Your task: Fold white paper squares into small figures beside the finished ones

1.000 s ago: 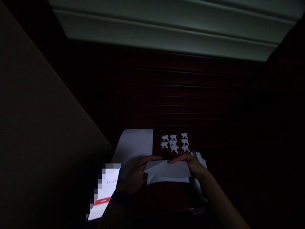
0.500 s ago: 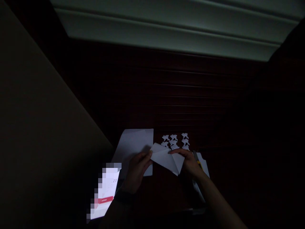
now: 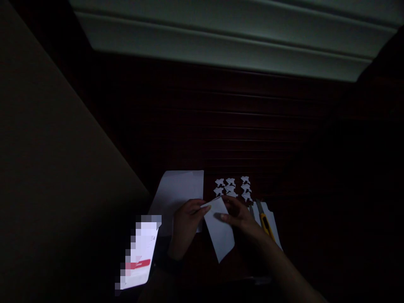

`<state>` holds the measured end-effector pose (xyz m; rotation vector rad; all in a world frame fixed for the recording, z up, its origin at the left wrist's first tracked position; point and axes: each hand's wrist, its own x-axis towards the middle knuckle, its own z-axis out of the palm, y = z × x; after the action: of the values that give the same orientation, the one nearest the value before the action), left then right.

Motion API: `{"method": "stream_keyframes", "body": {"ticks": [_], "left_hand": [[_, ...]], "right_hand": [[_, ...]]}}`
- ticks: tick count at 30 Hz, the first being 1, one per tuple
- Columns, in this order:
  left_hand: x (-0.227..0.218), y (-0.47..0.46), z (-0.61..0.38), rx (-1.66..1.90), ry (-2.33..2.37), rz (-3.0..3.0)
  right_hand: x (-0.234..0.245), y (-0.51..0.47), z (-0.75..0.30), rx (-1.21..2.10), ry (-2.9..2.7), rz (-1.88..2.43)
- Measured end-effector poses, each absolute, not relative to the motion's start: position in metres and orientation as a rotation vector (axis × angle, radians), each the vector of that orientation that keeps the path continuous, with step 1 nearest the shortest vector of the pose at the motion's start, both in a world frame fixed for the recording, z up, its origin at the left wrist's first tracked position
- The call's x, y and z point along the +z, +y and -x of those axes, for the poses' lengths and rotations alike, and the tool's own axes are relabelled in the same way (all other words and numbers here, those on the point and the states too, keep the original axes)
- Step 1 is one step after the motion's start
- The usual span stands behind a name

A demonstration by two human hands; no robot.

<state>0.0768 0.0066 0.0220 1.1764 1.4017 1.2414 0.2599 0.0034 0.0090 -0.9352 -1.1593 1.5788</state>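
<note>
I see a glowing rectangular screen (image 3: 143, 250), flat white paper (image 3: 177, 186), the left hand (image 3: 185, 222) pinching the near corner of a folded white paper piece (image 3: 221, 235) between both hands, small white paper figures (image 3: 229, 189) beyond, the right hand (image 3: 245, 220) nearly closed, thumb and fingers gripping that piece, and a yellow-handled cutter (image 3: 269, 230).

Two hands (image 3: 186, 221), eight paper figures (image 3: 229, 189), one cutter (image 3: 268, 229)

From my station I see a dark wristband (image 3: 168, 261) behind the left hand (image 3: 187, 219), too dim for me to make out in any detail. That hand, the right hand (image 3: 240, 216) and the right forearm (image 3: 285, 266) all show bare.
</note>
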Motion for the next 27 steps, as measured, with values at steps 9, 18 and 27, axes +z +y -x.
{"method": "stream_keyframes", "body": {"ticks": [9,18,27], "left_hand": [[0.011,0.003,-0.090,1.206,1.340,-1.232],[0.007,0.001,-0.090,1.198,1.316,-1.242],[0.006,0.002,-0.090,1.198,1.350,-1.293]], "right_hand": [[-0.003,0.001,-0.245,1.439,-1.171,1.131],[-0.003,0.001,-0.245,1.334,-1.243,1.094],[0.011,-0.003,-0.245,1.006,-1.468,1.113]]}}
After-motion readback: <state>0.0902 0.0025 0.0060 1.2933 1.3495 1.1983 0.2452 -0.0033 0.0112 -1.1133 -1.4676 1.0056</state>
